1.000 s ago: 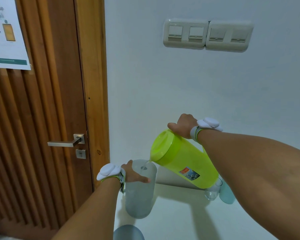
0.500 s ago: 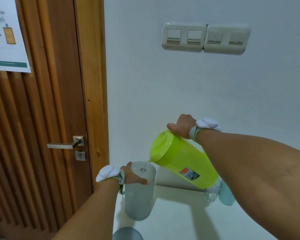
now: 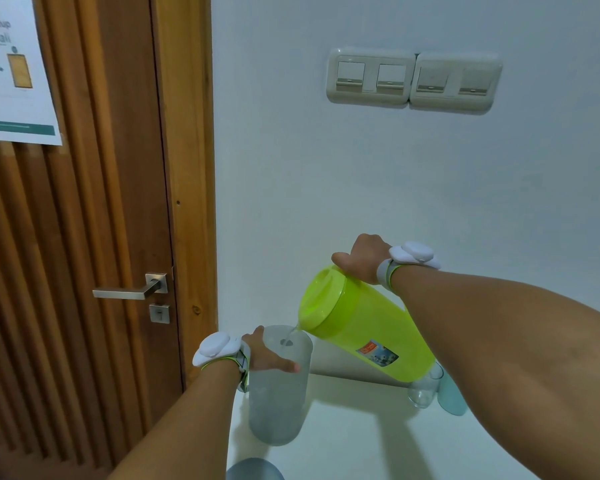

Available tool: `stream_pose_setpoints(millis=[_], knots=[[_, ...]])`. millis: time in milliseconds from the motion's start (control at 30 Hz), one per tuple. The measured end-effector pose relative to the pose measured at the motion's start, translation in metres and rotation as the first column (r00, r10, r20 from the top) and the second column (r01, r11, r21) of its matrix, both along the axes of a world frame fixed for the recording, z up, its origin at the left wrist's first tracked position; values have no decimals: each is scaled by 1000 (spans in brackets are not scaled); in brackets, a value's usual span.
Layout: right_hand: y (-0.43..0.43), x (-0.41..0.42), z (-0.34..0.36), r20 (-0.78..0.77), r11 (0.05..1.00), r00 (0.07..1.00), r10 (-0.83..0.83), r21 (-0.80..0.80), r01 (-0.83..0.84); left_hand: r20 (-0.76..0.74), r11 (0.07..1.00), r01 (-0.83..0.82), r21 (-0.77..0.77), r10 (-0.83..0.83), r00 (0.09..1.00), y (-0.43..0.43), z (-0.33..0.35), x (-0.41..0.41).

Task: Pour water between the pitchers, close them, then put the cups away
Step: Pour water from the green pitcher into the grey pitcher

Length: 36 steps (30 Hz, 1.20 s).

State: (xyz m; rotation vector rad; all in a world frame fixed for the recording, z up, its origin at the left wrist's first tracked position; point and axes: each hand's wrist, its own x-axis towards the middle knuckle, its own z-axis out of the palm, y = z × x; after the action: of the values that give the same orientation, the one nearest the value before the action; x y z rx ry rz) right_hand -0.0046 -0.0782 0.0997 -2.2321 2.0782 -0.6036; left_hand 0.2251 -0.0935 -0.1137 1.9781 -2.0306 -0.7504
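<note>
My right hand (image 3: 362, 256) grips the handle of a lime-green pitcher (image 3: 364, 327), tipped down to the left with its lid on. A thin stream of water runs from its spout into a frosted grey pitcher (image 3: 279, 400) that stands upright and open on the white table (image 3: 361, 438). My left hand (image 3: 269, 356) holds the grey pitcher near its rim, thumb across the front. A clear glass cup (image 3: 423, 393) and a pale blue cup (image 3: 452, 398) stand behind the green pitcher, partly hidden by it and my right arm.
A round grey lid-like object (image 3: 255, 470) lies at the table's near edge. A wooden door with a metal lever handle (image 3: 129, 291) is close on the left. The white wall behind carries light switches (image 3: 413, 81).
The view has shifted slightly. Both hands keep their holds, the green pitcher stays tipped and the water keeps running into the grey pitcher.
</note>
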Motion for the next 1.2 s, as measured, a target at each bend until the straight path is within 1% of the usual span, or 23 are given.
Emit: stream_pose_setpoints(millis=[200,500,700,1200], knots=[[2,2,0,6,1000,1000,1,-4,-1,18,1000,-24,13,24,1000,-5,-6,3],[2,3,-2,-12,1000,1000,5,4,-5,40,1000,-6,7,6,999,1,1,0],[3,0,-2,-7,1000,1000,0,1,0,28,1000,9,4,-9,1000,1,1,-1],[4,-5,1,-4,1000,1000,-8,-4,8,6,1000,-23,1,23,1000,2,0,-1]])
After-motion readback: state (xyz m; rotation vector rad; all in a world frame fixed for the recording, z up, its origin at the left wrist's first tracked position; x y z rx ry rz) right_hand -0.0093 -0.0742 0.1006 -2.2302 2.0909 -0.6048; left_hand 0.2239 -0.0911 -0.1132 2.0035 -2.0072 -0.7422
